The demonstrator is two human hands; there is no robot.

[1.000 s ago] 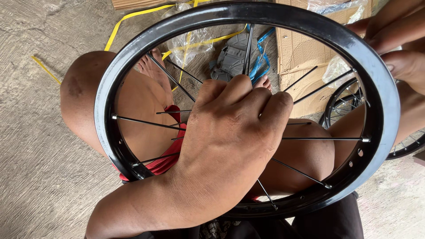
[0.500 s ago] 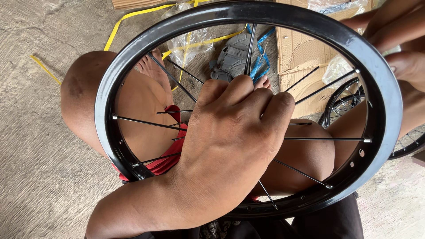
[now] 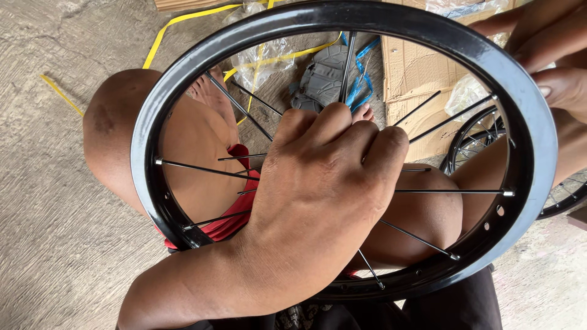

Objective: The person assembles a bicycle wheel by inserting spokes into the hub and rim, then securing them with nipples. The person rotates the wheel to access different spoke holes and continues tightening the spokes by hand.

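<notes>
A black bicycle wheel rim (image 3: pixel 144 177) with thin metal spokes (image 3: pixel 452 191) stands tilted over my bare knees and fills most of the head view. My left hand (image 3: pixel 318 195) reaches in from the lower left. Its fingers are curled tight over the wheel's middle, where the spokes meet, and it hides the hub. My right hand (image 3: pixel 550 67) is at the upper right with its fingers against the outer edge of the rim. Several spoke holes on the right side of the rim are empty.
A second spoked wheel (image 3: pixel 568 198) lies on the concrete floor at the right. Behind the rim are flattened cardboard (image 3: pixel 416 73), yellow strapping (image 3: pixel 177 21), clear plastic bags (image 3: pixel 269 58) and a grey sandal (image 3: pixel 321 79) with blue straps. My knee (image 3: pixel 116 128) sticks out at the left.
</notes>
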